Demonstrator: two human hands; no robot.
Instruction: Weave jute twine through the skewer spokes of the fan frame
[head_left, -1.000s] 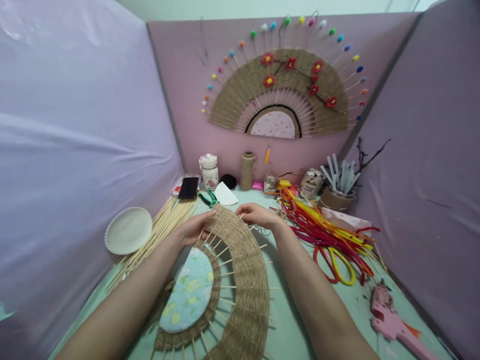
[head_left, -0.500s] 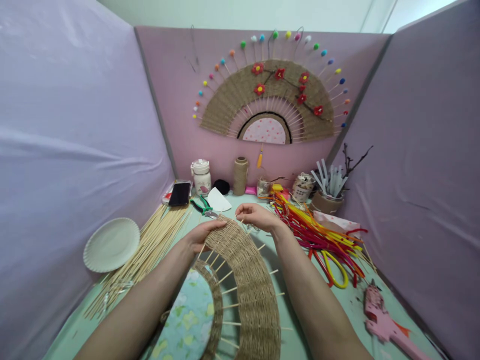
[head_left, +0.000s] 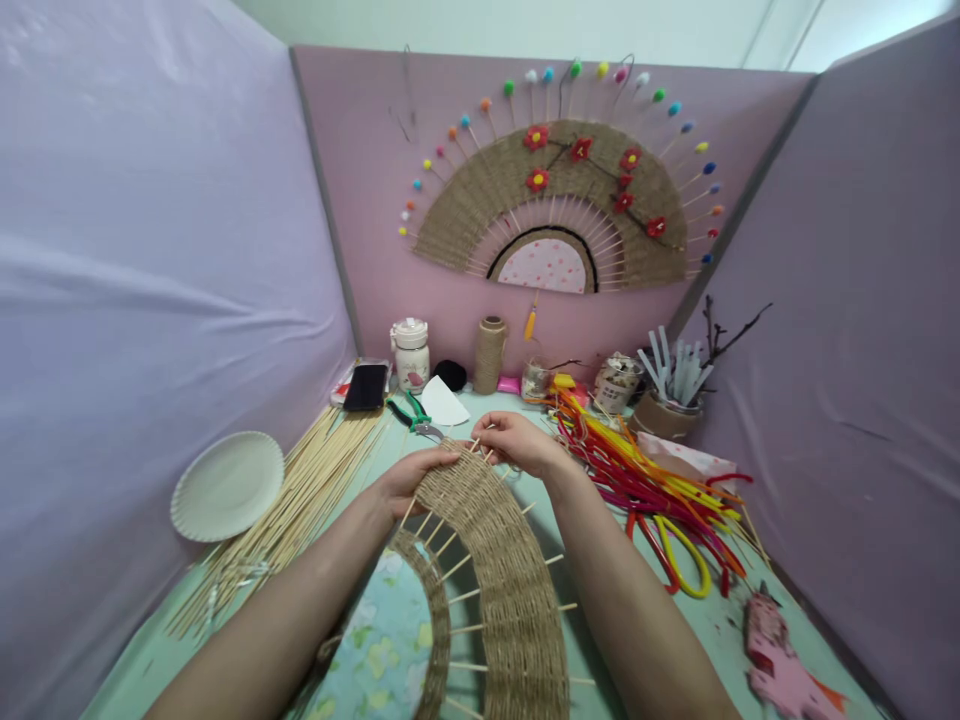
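Observation:
A woven twine fan (head_left: 517, 570) on thin bamboo sticks is tilted in front of me, its inner half-circle covered in blue-green floral cloth (head_left: 375, 640). My left hand (head_left: 416, 475) grips the fan's upper end, thumb on top of the weave and fingers underneath. At the outer edge near that end, my right hand (head_left: 517, 440) has its fingers pinched together beside the protruding stick tips. Whatever those fingertips hold, perhaps a strand, is too small to make out. Green-handled pliers (head_left: 412, 412) lie just beyond the fan's end.
Bamboo sticks (head_left: 300, 500) and a white paper plate (head_left: 229, 487) lie left. Coloured pipe cleaners (head_left: 637, 470) and a pink glue gun (head_left: 780, 650) are on the right. Behind stand a white bottle (head_left: 411, 355), a twine spool (head_left: 490, 355) and a jar of glue sticks (head_left: 667, 410). A finished fan (head_left: 472, 200) hangs on the back panel.
The view has swung slightly left, so the background sits further right. My right hand has moved closer to the fan's end and the stick tips. The left hand keeps its hold.

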